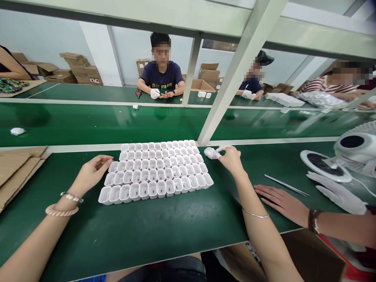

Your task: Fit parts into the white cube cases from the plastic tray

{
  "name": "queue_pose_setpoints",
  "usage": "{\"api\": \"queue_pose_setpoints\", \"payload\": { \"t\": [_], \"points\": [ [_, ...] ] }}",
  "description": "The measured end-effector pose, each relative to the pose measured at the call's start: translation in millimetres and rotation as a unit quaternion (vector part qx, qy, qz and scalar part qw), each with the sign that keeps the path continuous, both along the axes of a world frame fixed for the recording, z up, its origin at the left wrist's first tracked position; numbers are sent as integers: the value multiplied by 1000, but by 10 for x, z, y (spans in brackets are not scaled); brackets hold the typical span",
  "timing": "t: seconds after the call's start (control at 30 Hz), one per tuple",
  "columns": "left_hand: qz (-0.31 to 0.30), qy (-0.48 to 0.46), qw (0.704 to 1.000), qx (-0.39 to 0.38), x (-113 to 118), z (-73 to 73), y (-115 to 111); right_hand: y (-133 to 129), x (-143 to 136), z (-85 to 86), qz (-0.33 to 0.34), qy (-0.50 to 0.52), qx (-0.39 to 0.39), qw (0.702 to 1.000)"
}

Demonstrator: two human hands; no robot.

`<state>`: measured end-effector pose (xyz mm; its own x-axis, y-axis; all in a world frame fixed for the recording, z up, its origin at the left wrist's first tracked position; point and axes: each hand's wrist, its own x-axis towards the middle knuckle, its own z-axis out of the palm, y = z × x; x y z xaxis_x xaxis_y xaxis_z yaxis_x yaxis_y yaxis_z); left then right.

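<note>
Left of the rowed, square white plastic cups [153, 175], the left hand [91, 173] curves, fingers narrowly parted; right of them, the right hand [232, 159] meets a crumpled white bundle [210, 153], its grip unclear.

Scene brightly and evenly lit.
Pale reflections are thrown across the green belt [117, 125], faces [161, 55] are hidden by pixel blocks, and the fan [354, 141] is stretched near the right edge.

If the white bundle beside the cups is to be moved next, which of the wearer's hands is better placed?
Probably the right hand: it is at the white bundle, though whether it grips it is unclear. The left hand is at the opposite side of the cups, with the rows between.
</note>
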<state>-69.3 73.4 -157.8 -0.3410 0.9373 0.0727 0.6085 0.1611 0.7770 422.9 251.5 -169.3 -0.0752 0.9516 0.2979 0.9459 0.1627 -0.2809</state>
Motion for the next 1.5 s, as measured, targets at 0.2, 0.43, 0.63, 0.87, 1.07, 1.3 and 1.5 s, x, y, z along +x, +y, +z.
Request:
{"api": "queue_pose_setpoints", "payload": {
  "t": [0.2,0.43,0.63,0.87,1.07,1.3,1.5],
  "points": [
    [3,-11,1000,-5,-29,-31,0,2,-24,-15,-5,-12,-2,1000],
    [5,-5,1000,-8,-5,3,0,-12,-50,-12,-2,18,14,1000],
    [12,6,1000,-10,-47,-26,5,-36,-76,0,2,46,42,998],
    [30,8,999,-37,-51,-27,13,-61,-94,35,-9,24,26,999],
    [29,12,999,-30,-40,-16,21,-60,-125,-11,-11,-7,49,999],
    [29,1,999,-31,-42,16,13,-47,-111,-22,-24,10,53,998],
    [27,5,998,-59,-98,81,-11,-12,-128,-97,-10,38,86,995]
  ]
}}
